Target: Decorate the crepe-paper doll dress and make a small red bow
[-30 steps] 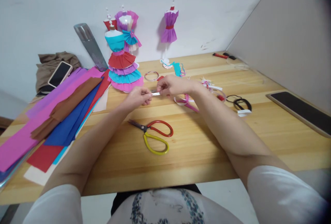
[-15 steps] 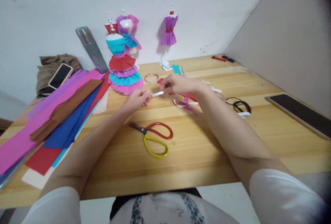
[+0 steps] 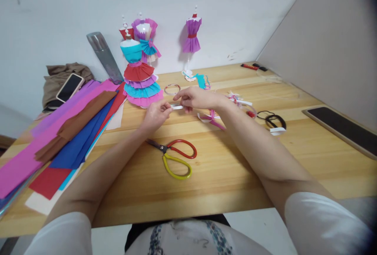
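My left hand (image 3: 158,114) pinches one end of a short, narrow white strip (image 3: 177,107) between thumb and fingers. At the strip's other end is my right hand (image 3: 196,98), its thumb and lower fingers closed on it and the forefinger reaching out over it. Both hands are just above the table, in front of a dress form (image 3: 141,70) in a tiered dress of turquoise, red, purple and pink. Closer to me lie scissors (image 3: 171,151) with one red and one yellow handle, blades pointing left.
Coloured crepe paper sheets (image 3: 67,129) are piled at left, beside a phone (image 3: 70,87) and a grey bottle (image 3: 105,56). A dress form in purple (image 3: 192,37) stands at the back. Ribbon scraps (image 3: 213,119), a black cord (image 3: 275,120) and a dark flat device (image 3: 341,129) lie right.
My right hand has shifted slightly left and lower, its forefinger now stretched out. Red paper seen by that hand before no longer shows there. The left hand stays nearly in place.
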Motion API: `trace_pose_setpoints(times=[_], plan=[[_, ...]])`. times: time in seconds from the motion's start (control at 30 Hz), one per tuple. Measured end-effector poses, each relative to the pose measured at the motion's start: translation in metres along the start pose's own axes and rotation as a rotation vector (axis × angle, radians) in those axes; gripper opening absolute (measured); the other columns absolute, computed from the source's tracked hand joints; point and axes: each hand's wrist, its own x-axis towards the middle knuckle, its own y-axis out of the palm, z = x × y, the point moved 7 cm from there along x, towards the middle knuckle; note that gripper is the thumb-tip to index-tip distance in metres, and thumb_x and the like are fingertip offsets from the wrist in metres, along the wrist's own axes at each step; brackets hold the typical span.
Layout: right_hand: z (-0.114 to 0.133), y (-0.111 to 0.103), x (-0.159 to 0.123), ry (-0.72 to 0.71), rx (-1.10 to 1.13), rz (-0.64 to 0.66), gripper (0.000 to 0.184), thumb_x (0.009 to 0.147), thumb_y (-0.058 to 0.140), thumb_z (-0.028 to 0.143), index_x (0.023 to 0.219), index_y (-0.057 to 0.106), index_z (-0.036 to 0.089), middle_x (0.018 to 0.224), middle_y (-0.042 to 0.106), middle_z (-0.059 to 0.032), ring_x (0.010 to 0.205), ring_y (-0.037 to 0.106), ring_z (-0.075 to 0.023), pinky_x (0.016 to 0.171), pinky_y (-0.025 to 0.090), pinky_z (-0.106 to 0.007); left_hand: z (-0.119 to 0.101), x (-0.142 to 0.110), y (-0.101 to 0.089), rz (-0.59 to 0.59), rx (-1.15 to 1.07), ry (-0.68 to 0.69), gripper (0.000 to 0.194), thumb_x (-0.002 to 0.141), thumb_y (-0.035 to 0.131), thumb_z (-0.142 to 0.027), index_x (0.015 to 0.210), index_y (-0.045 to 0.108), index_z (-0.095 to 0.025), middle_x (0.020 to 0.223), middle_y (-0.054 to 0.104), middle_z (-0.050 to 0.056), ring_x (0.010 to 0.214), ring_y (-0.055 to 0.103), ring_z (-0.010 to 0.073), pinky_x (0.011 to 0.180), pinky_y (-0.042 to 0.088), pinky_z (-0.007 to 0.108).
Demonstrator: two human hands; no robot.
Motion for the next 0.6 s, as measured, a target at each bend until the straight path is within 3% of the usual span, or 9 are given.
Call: trace_pose_setpoints(times=[0.2,0.3,0.43,0.6], plan=[[-0.006,0.002,0.002,0.018,0.007,0.017,0.043,0.093,0.052,0.004,0.133,0.067,0.007,0.068,0.074,-0.0040,0.063,0.069,-0.0174,0.068,0.054,-0.026,0.014,0.004,0.005,0.063,-0.009,-0.079,0.015,0.085,0.066,-0.015,0.073,0.058,-0.018,0.057,0.060,-0.004,0.053,0.059,0.0091,0.056,0.045,0.020],[-0.009,0.007,0.007,-0.011,-0.051,0.039,0.039,0.090,0.053,0.005,0.123,0.072,0.009,0.073,0.074,-0.0044,0.066,0.071,-0.0176,0.067,0.052,-0.025,0.022,0.005,0.007,0.093,0.021,-0.106,0.014,0.087,0.065,-0.017,0.075,0.059,-0.018,0.059,0.061,-0.004,0.054,0.059,0.0094,0.057,0.044,0.020],[-0.013,0.018,0.010,-0.008,-0.112,0.138,0.028,0.083,0.053,0.005,0.099,0.075,0.012,0.071,0.072,-0.0029,0.062,0.065,-0.0133,0.064,0.048,-0.022,0.023,0.006,0.003,0.090,0.256,0.002,0.012,0.085,0.066,-0.017,0.074,0.061,-0.017,0.063,0.060,-0.004,0.058,0.054,0.0110,0.059,0.039,0.023],[-0.019,0.030,0.007,0.022,-0.129,0.239,0.026,0.080,0.057,0.010,0.095,0.078,0.014,0.060,0.065,0.0002,0.055,0.059,-0.0139,0.061,0.047,-0.025,0.019,0.003,0.003,0.111,0.555,0.118,0.009,0.086,0.064,-0.015,0.078,0.068,-0.016,0.075,0.067,0.001,0.070,0.056,0.0151,0.064,0.036,0.027]])
